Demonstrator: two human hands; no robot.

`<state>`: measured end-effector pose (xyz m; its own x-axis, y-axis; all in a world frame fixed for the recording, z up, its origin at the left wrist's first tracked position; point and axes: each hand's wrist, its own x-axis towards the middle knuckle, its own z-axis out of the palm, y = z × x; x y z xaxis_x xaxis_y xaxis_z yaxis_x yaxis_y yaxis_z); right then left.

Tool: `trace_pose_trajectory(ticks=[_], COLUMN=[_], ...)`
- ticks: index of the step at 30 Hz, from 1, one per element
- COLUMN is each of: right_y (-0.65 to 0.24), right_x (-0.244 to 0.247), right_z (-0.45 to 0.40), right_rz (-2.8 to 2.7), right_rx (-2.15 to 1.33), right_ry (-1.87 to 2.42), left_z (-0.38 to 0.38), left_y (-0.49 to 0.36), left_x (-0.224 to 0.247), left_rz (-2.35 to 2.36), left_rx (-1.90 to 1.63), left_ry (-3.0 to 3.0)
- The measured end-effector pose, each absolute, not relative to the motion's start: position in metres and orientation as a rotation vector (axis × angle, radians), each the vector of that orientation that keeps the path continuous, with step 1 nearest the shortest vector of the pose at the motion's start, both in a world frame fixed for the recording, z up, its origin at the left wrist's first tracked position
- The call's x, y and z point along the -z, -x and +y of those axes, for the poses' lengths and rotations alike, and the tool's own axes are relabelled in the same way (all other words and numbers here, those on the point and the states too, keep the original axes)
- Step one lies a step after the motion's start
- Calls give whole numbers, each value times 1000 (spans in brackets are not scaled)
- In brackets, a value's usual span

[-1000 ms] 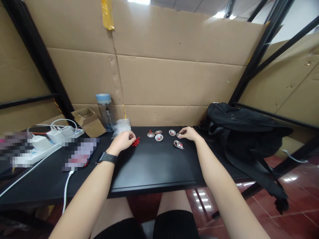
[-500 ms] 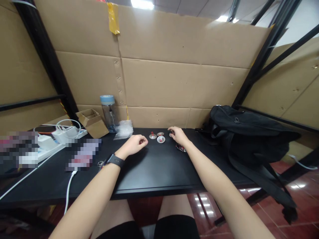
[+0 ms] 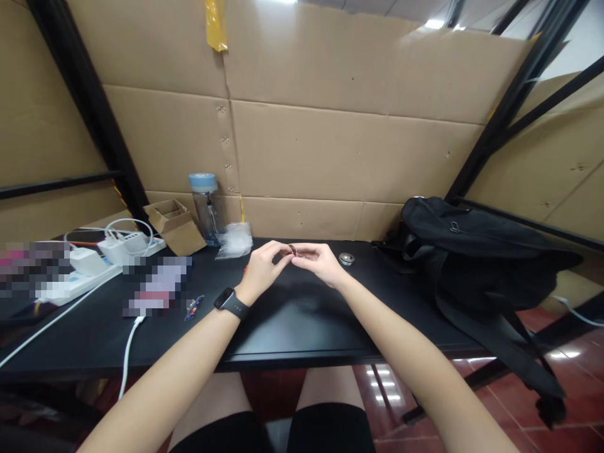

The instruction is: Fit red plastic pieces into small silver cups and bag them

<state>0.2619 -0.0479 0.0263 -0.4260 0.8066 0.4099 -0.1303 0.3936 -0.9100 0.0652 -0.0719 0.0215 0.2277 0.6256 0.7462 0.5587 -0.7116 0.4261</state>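
Observation:
My left hand point(image 3: 265, 264), with a black watch on its wrist, and my right hand point(image 3: 323, 259) meet above the middle of the black table. Between their fingertips is a thin, round metal piece with some red on it, seemingly a finger cymbal point(image 3: 293, 250). Both hands are closed on it, and the fingers cover most of it. A small round silver metal piece point(image 3: 346, 258) lies on the table just right of my right hand. A bit of red point(image 3: 245, 271) shows beside the back of my left hand; what it belongs to is hidden.
To the left are a bottle with a blue lid point(image 3: 203, 204), clear plastic bags point(image 3: 234, 240), an open cardboard box point(image 3: 175, 226), a power strip point(image 3: 99, 272), a blurred-out phone point(image 3: 160, 286) and a keychain point(image 3: 193, 307). A black bag point(image 3: 476, 251) lies at the right. Cardboard point(image 3: 321, 151) walls the back.
My hands were apart and have come together on the round metal piece. My right hand moved left from the table. The silver red-looped discs seen in the middle are hidden from view now.

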Motion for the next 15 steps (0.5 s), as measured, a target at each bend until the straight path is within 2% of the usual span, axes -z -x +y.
trace_pose_trajectory(ticks=[10,13,15], right_y=[-267,-291,-321], right_x=[-23,-34,-40], right_z=[-38,-26,-14], right_rz=[-1631,-1747,-1907], right_rx=[-1218,-990,-672], right_ry=[599,717,910], left_z=[-71,-62,-54], left_y=[-73,-62,-44], left_x=[-19,-17,-18], left_rz=[1065,1210,1365], left_rx=[-1450,-1495,-1426], left_ry=[-2235,-2155,-2221])
